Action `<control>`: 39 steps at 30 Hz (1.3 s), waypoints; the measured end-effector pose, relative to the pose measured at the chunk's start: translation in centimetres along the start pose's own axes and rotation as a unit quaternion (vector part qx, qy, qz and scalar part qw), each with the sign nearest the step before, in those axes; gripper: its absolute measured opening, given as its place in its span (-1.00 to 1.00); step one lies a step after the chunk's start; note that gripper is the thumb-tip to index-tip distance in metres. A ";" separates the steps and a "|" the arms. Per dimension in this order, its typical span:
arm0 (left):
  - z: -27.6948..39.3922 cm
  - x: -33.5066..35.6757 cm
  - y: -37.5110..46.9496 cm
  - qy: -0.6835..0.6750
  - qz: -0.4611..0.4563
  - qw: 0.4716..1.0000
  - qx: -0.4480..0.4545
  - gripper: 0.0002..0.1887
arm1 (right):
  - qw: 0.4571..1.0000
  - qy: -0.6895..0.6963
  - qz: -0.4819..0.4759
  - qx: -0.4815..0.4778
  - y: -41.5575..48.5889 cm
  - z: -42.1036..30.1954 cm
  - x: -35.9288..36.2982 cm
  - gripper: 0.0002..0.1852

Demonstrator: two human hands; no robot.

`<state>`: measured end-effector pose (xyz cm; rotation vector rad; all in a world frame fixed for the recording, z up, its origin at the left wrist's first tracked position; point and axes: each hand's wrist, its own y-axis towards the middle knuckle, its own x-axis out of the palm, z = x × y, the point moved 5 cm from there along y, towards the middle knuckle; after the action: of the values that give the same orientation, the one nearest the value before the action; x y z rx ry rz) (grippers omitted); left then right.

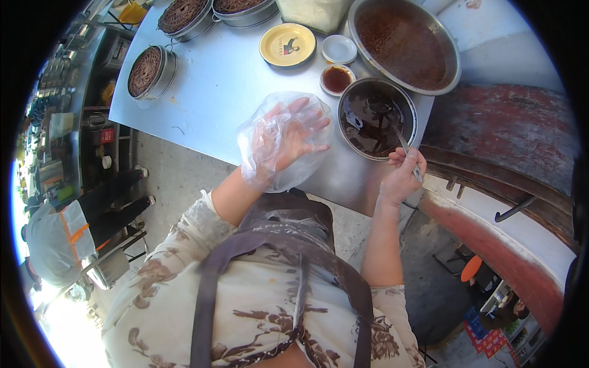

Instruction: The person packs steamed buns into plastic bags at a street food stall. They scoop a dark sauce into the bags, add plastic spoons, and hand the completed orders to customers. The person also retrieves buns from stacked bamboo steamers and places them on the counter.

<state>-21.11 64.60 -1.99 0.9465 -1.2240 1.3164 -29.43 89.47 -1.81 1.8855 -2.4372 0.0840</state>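
Note:
My left hand [294,131] is inside a loose, clear plastic bag [257,147], fingers spread above the front of the metal table. Nothing else shows in its palm. In my right hand [406,172] is the metal handle of a spoon or ladle [401,138]. Its lower end dips into dark brown sauce in a round metal pot [341,120], so the bowl of the utensil is hidden. Just beyond the pot stands a small white dish of red-brown sauce [337,80]. A stack of small white dishes [339,49] is behind that.
A large metal basin [453,73] of reddish sauce tilts behind the pot. Yellow plates [276,43] with a printed figure lie on the metal table [216,87]. Round metal steamers [158,78] line the far left. A brick-red curved structure [497,133] borders the right; a person [60,244] is at left.

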 end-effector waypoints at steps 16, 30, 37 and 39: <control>-2.8 3.0 6.4 -0.101 -0.027 0.994 -0.037 -0.39 | 0.992 0.070 -0.075 -0.069 -2.9 -13.5 -2.9 -0.75; -2.1 8.7 7.5 0.157 0.006 0.972 0.175 -0.37 | 0.819 -0.243 -0.328 -0.403 -8.8 -17.2 1.4 -0.68; 0.6 9.2 6.9 0.538 0.061 0.799 0.263 -0.60 | 0.919 -0.049 -0.274 -0.277 -2.7 -17.3 -0.4 -0.69; 0.4 8.0 7.7 0.308 0.040 0.929 0.202 -0.61 | 0.968 0.063 -0.201 -0.138 2.3 -16.4 -0.6 -0.59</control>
<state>-29.82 66.17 4.73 0.6734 -0.5159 1.7987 -31.28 91.95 14.43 2.1168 -1.8312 -0.1422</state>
